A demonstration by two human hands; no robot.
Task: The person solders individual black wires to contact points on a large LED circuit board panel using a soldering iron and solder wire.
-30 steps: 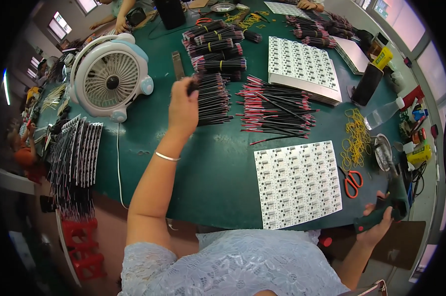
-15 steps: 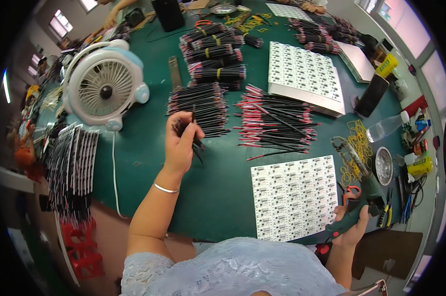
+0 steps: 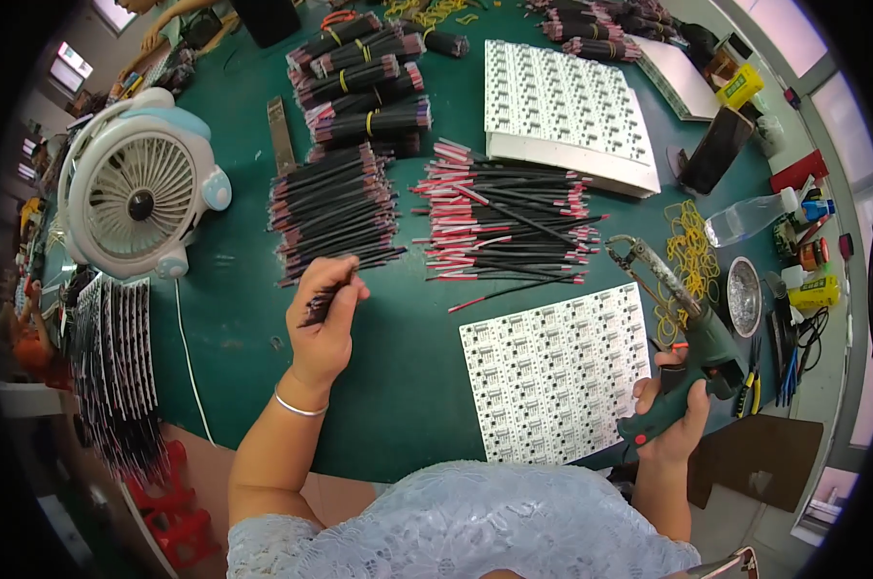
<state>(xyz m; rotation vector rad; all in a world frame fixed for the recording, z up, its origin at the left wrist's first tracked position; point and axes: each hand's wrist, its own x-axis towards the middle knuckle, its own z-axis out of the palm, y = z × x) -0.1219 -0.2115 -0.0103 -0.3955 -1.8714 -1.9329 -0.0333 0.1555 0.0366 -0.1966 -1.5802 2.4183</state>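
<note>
My left hand (image 3: 323,338) is closed round several short black wires (image 3: 323,303), held above the table before a loose pile of black wires (image 3: 335,217). Its palm side is partly hidden. My right hand (image 3: 685,425) grips the handle of a green soldering gun (image 3: 714,340), whose metal nozzle points up and away, above the table's right side. Flat on the table between my hands lies a white panel of small circuit boards (image 3: 557,376); the gun is beside its right edge. Beyond the panel is a spread of black wires with red and white ends (image 3: 509,227).
A white fan (image 3: 139,205) stands at left, near wired board strips (image 3: 113,347). Tied wire bundles (image 3: 369,125) and stacked white panels (image 3: 567,106) lie farther back. Yellow solder wire (image 3: 689,261), a metal dish (image 3: 744,297) and a plastic bottle (image 3: 750,220) are at right.
The whole view has shifted, so the table things appear farther left and higher. The wires in my left hand stick out less below the fingers. My right hand keeps hold of the soldering gun.
</note>
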